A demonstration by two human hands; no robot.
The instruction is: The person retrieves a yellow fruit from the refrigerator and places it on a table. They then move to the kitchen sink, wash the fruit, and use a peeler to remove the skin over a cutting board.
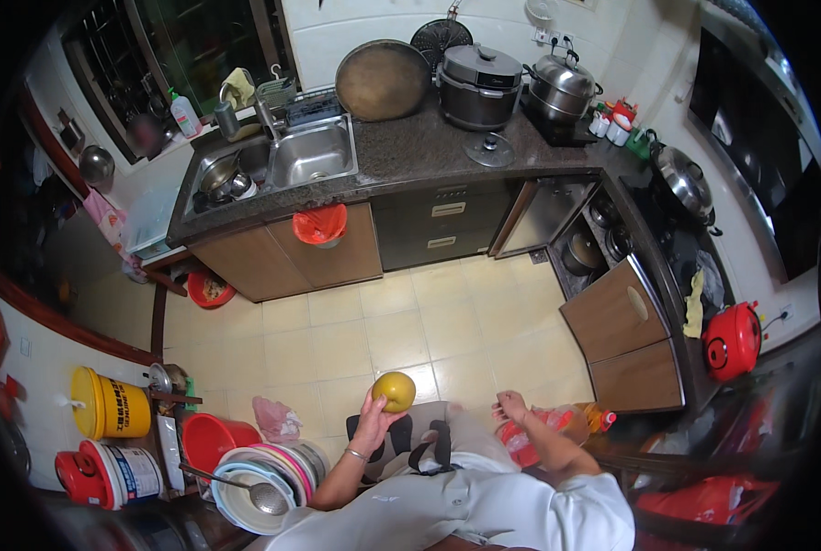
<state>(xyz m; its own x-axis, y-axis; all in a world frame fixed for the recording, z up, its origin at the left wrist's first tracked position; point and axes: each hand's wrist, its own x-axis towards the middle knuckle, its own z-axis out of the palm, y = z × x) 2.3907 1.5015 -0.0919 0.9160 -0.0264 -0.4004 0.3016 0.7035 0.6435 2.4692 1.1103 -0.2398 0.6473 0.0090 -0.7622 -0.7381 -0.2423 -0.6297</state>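
Note:
My left hand (376,421) is wrapped around a round yellow-green fruit (394,392), held in front of my body above the tiled floor. A bracelet circles that wrist. My right hand (511,407) is out to the right, fingers loosely bent and slightly apart, with nothing visible in it. Just below it in the picture are red plastic bags (520,441), and I cannot tell whether the hand touches them. Beside the bags an oil bottle (598,417) with a red cap shows partly.
Ahead runs a dark stone counter (403,151) with a double sink (314,155) and a large cooker (480,86). A cabinet door (617,310) stands open at right. Stacked basins (245,482), a red bucket (219,439) and a pink plastic bag (276,418) are at left.

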